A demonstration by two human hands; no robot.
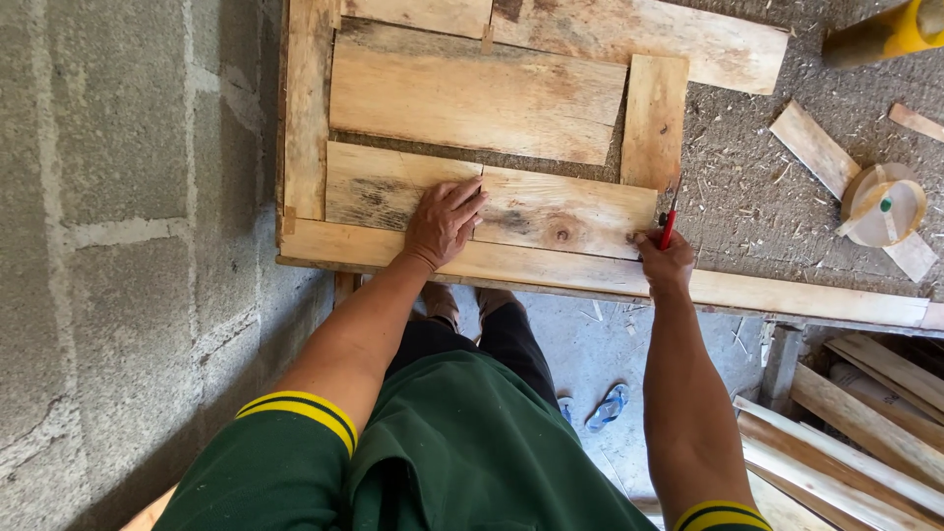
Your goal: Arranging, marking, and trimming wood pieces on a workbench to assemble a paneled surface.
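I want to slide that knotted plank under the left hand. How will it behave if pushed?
The knotted plank looks stiff and flat, so it should slide without rolling. Its rough grain and the sawdust-strewn bench probably add drag. The left hand lies flat on it, so it likely won't shift.

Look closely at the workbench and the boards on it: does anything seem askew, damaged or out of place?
Mostly minor. The plank under the left hand slopes against the bench's front rail. Wood chips litter the benchtop, and a blue sandal lies on the floor. The right hand holds a red pencil at the plank's end.
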